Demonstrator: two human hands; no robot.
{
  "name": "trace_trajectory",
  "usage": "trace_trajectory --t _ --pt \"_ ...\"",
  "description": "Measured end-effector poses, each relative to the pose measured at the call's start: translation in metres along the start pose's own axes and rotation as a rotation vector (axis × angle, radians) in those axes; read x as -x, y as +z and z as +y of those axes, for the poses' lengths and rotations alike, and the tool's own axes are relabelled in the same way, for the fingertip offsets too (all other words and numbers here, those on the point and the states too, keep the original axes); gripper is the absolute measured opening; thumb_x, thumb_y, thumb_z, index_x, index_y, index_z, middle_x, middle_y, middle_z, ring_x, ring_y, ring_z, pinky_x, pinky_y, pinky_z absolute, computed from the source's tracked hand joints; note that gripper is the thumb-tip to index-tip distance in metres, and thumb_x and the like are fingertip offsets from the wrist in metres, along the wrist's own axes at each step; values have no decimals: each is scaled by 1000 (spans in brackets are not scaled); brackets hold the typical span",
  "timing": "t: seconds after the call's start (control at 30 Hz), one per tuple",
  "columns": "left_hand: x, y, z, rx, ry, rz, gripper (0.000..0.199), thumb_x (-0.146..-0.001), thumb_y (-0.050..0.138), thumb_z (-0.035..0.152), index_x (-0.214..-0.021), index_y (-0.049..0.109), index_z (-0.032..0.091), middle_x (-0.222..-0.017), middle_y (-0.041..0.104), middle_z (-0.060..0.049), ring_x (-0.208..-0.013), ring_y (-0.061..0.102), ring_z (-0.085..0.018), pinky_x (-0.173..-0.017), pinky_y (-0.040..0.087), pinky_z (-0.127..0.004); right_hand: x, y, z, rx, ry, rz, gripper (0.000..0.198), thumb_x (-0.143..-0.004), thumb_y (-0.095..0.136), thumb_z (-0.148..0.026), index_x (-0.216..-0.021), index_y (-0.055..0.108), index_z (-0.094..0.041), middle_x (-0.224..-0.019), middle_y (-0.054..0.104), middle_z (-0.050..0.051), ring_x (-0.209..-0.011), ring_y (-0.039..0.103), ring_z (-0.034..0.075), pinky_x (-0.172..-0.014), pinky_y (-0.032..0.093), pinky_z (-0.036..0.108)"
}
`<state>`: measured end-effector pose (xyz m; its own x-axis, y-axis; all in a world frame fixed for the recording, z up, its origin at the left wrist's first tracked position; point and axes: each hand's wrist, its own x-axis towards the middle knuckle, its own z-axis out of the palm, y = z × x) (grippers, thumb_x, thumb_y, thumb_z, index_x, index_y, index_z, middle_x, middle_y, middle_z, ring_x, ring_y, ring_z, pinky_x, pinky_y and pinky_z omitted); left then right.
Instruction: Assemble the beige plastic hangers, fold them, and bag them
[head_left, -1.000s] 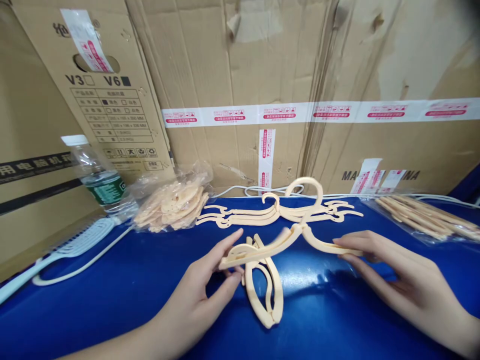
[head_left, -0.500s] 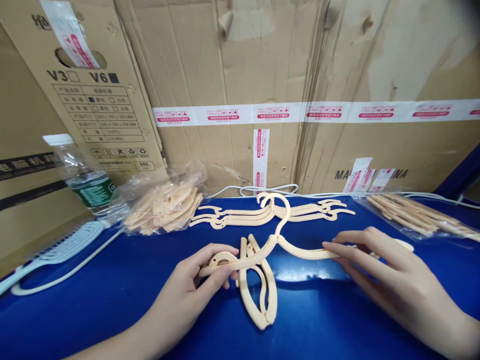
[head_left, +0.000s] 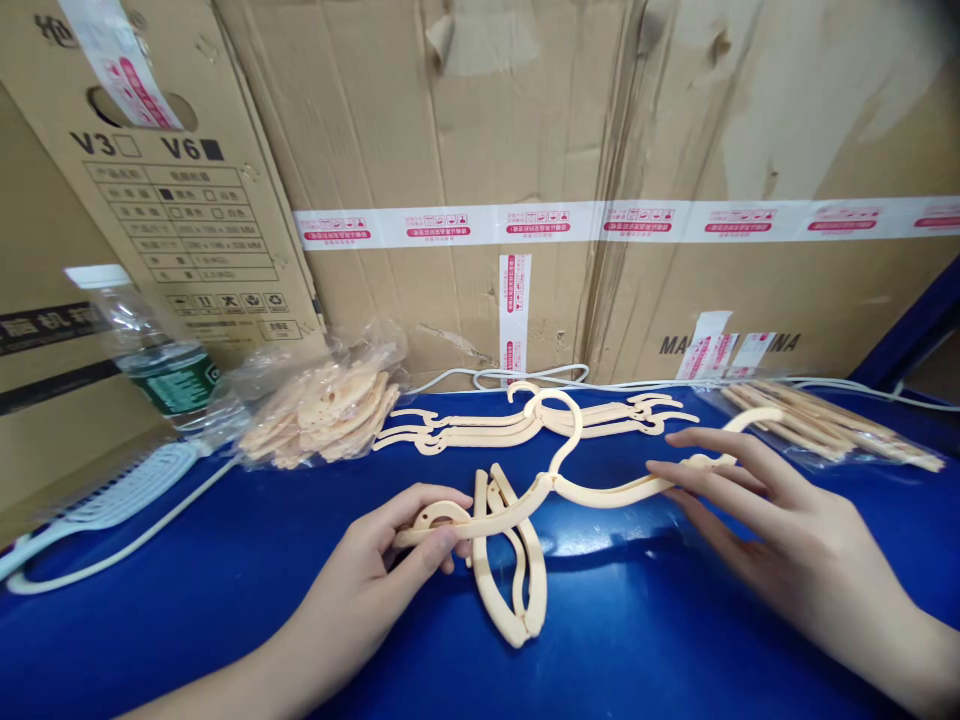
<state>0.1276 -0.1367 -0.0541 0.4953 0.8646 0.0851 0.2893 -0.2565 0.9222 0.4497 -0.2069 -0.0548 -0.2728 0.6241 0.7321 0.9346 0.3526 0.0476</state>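
A beige folding clothes hanger [head_left: 517, 513], hook up and both arms spread, is held above the table between my hands. My left hand [head_left: 397, 570] pinches the end of its left arm, thumb in front, beside a small curved piece with a hole. My right hand [head_left: 787, 540] has its fingers around the right arm; part of that arm is hidden by them. A curved end piece [head_left: 750, 418] sticks up beyond the right fingers. Below the held hanger lies a folded hanger [head_left: 487, 590], its arms closed together. Several more hangers [head_left: 487, 430] lie spread in a stack behind.
At the left stand a water bottle [head_left: 169, 370], a pale blue hairbrush [head_left: 120, 495] and a clear bag of flat beige pieces [head_left: 322, 415]. Another bag holds long beige pieces [head_left: 832, 425] at the right. A white cable [head_left: 532, 375] runs along cardboard boxes [head_left: 420, 130] on the blue table [head_left: 637, 640].
The end piece on the hanger's right arm has swung upward and now rises above my right fingers. My left hand keeps its hold. The whole view has shifted slightly.
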Motion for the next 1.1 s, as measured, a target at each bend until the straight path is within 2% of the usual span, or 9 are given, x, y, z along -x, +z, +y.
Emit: trace_trajectory --t 0.1,0.27,0.43,0.67,0.77,0.87,0.97,1.1 --pt "0 0 0 -1 9 -2 20 -93 55 38 -106 64 25 -80 68 1 -73 63 -16 -72 50 -24 0 2 0 -18 26 16 23 -93 53 -20 -111 68 -24 -122 57 11 -77 70 18 -63 57 31" --pt "0 0 2 6 29 -27 18 -93 55 37 -101 65 24 -80 68 0 -74 62 -18 -72 49 -25 0 2 0 -50 83 4 24 -93 53 -21 -110 69 -26 -126 53 11 -88 69 23 -75 59 40" --pt "1 0 4 1 49 -50 19 -96 51 37 -98 64 23 -83 65 0 -75 61 -17 -73 47 -26 0 2 1 -99 129 5 23 -92 53 -26 -108 69 -27 -129 50 11 -91 67 27 -78 59 46" --pt "0 -1 4 41 57 -19 19 -95 51 38 -99 62 22 -79 63 1 -72 60 -16 -72 47 -26 -2 5 -1 -123 81 44 16 -93 53 -22 -103 65 -24 -135 43 12 -108 62 29 -84 58 46" --pt "1 -1 2 53 61 -14 18 -96 50 37 -102 61 23 -78 63 1 -73 60 -15 -73 46 -25 -1 7 -1 -247 167 45 16 -92 56 -27 -108 60 -23 -131 50 13 -104 66 26 -81 60 39" --pt "2 -1 1 53 62 9 19 -96 52 39 -103 61 23 -77 63 1 -72 61 -16 -72 47 -25 -2 6 -1 -429 304 -61 30 -91 58 -35 -118 56 -23 -116 64 11 -90 70 21 -75 61 32" --pt "0 -1 2 27 61 56 20 -92 58 40 -99 63 23 -75 63 1 -73 61 -17 -70 48 -24 -7 2 -2 -590 411 -184 31 -90 58 -44 -111 63 -23 -99 73 8 -87 71 22 -76 60 31" --pt "-2 0 5 64 27 82 18 -87 65 39 -89 64 21 -73 65 1 -72 63 -16 -69 50 -24 -14 -2 -4 -798 570 -234 33 -83 66 -49 -102 71 -23 -97 75 7 -87 71 24 -73 59 32"
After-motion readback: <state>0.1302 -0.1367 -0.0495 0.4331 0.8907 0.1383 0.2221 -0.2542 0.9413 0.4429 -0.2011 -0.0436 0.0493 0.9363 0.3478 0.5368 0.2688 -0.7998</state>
